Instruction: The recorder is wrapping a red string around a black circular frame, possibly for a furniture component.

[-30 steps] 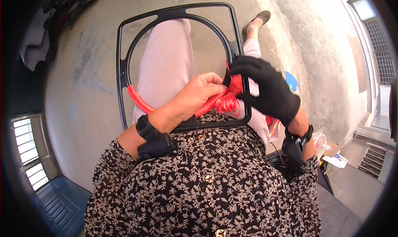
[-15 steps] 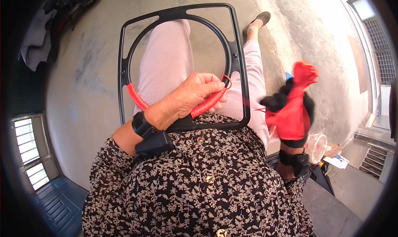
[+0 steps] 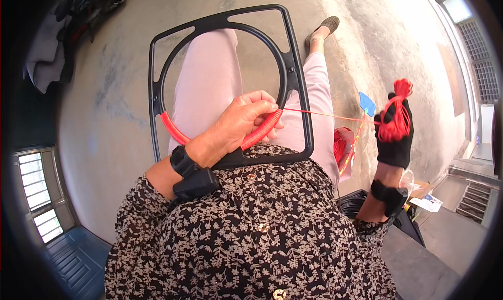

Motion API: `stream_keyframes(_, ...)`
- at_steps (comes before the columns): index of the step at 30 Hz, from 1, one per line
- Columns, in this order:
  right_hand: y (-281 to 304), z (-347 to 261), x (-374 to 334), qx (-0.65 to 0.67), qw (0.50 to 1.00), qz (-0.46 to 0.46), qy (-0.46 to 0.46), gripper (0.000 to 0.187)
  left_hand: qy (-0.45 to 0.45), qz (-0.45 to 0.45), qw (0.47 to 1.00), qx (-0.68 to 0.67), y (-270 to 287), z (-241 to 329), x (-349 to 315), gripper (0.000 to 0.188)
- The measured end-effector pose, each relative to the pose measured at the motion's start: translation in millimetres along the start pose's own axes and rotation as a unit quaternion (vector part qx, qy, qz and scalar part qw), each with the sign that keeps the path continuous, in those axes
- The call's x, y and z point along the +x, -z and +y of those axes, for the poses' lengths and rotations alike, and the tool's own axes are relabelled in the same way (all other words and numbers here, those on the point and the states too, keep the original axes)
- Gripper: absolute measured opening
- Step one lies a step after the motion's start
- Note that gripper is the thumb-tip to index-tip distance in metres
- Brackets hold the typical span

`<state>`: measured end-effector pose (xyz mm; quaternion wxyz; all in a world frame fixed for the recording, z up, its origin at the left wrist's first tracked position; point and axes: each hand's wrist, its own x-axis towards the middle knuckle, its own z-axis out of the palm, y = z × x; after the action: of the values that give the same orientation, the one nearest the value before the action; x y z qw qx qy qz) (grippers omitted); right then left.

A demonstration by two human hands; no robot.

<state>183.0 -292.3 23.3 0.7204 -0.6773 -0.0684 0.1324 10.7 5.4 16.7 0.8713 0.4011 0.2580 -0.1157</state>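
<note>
Concrete floor point(image 3: 126, 85) stretches to the far side as a black frame point(image 3: 277, 158) lies across your lap, its inner ring point(image 3: 283, 74) wrapped in red on the near left and near right curves. Your left hand point(image 3: 249, 114) has its grip pinched closed on the right-hand winding point(image 3: 263, 130); your gloved right hand point(image 3: 393, 149), well to the right, curls around a red cord bundle point(image 3: 396, 124), one taut strand point(image 3: 330, 115) running between. For what looks like winding, hold the pull even, pin the last turn firmly and lay each loop snug against its neighbour.
</note>
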Motion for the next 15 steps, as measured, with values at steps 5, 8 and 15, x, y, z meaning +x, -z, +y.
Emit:
stream_keyframes(5, -74.4, -27.2, 30.5, 0.001, 0.995, -0.094, 0.026, 0.046, -0.017, 0.016, 0.996, 0.084, -7.9, -0.8, -5.4, 0.008)
stream_keyframes(8, -129.1, -22.8, 33.2, -0.289, 0.905, -0.118, 0.290, 0.044, -0.060, 0.011, 0.984, 0.165, -2.0, -8.3, -0.4, 0.009)
stream_keyframes(15, -201.5, -27.9, 33.3, -0.482, 0.583, -0.309, 0.576, 0.021, -0.195, 0.119, 0.917, 0.327, 5.2, -24.2, 8.0, 0.022)
